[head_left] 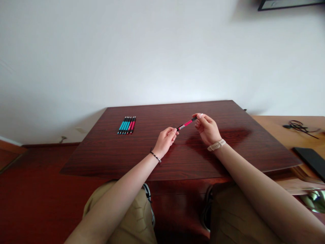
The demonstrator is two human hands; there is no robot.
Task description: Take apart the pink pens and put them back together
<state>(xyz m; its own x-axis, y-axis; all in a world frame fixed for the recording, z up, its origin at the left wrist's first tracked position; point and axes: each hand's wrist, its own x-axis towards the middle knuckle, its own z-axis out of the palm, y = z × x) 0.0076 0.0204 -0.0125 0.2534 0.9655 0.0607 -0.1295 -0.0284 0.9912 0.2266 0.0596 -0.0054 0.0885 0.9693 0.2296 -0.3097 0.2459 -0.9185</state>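
A pink pen with black ends (186, 124) is held slantwise above the table between my two hands. My left hand (166, 139) pinches its lower end between thumb and fingers. At the upper end, the fingertips of my right hand (206, 127) are closed on it. To the left, a row of pens (126, 125) lies side by side on the dark wooden table (152, 162). Several in that row are turquoise, and the ones on its right side are pink.
A lighter wooden surface (269, 127) adjoins the table on the right, with a coiled black cable (299, 127) and a flat black object (311, 162) on it. The white wall (162, 54) rises behind the table. My legs are below the front edge.
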